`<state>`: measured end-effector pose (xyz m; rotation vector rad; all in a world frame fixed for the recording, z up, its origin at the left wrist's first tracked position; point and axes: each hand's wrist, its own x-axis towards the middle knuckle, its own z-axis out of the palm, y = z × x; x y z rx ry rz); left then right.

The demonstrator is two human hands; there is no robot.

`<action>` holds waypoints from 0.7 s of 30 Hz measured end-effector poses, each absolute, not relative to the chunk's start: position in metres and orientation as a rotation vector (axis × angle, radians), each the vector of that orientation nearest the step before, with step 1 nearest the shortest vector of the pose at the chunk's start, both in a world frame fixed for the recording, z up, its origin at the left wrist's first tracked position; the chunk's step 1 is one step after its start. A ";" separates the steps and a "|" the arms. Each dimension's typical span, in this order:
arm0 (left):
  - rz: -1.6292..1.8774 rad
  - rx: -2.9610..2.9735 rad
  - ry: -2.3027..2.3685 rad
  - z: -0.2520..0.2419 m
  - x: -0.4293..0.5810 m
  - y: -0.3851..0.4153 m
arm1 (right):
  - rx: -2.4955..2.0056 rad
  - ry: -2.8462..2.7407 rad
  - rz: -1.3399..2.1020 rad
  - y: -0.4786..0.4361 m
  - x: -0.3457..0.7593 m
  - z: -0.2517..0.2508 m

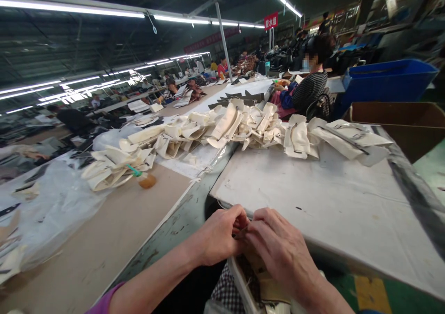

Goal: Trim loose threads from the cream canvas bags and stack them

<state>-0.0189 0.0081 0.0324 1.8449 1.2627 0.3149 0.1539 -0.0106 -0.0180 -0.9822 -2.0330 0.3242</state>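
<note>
My left hand (pixel 222 235) and my right hand (pixel 283 247) meet in front of me, just off the near edge of the white-topped table. Fingertips of both are closed in a pinch on the edge of a beige piece of material (pixel 255 258). My fingers hide most of where they grip it. Under my hands, more cream material (pixel 274 291) lies in my lap over a black-and-white checked cloth (pixel 225 286). A long heap of cream sewn pieces (pixel 229 124), some with dark zips or strips, stretches across the tables beyond.
A glue bottle (pixel 146 180) with a green nozzle lies on the brown tabletop (pixel 146 221), near clear plastic sheeting (pixel 66 203). The white tabletop (pixel 333 203) is at right. Beyond stand a blue bin (pixel 385 82), a brown box (pixel 399 119) and a seated person (pixel 309 87).
</note>
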 end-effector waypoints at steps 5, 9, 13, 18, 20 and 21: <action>0.295 1.851 1.264 0.038 -0.017 0.007 | -0.942 -2.071 0.340 -0.010 0.152 -0.013; 0.273 1.899 1.304 0.041 -0.014 0.006 | -0.938 -2.022 0.390 -0.010 0.151 -0.022; 0.268 1.926 1.326 0.040 -0.012 0.006 | -0.944 -1.937 0.469 -0.010 0.147 -0.031; 0.275 1.890 1.326 0.037 -0.011 0.007 | -0.846 -1.841 0.566 -0.006 0.148 -0.025; 0.288 1.854 1.305 0.036 -0.011 0.009 | -0.790 -1.832 0.601 -0.003 0.150 -0.022; 0.294 1.840 1.297 0.036 -0.011 0.010 | -0.765 -1.825 0.618 -0.002 0.151 -0.021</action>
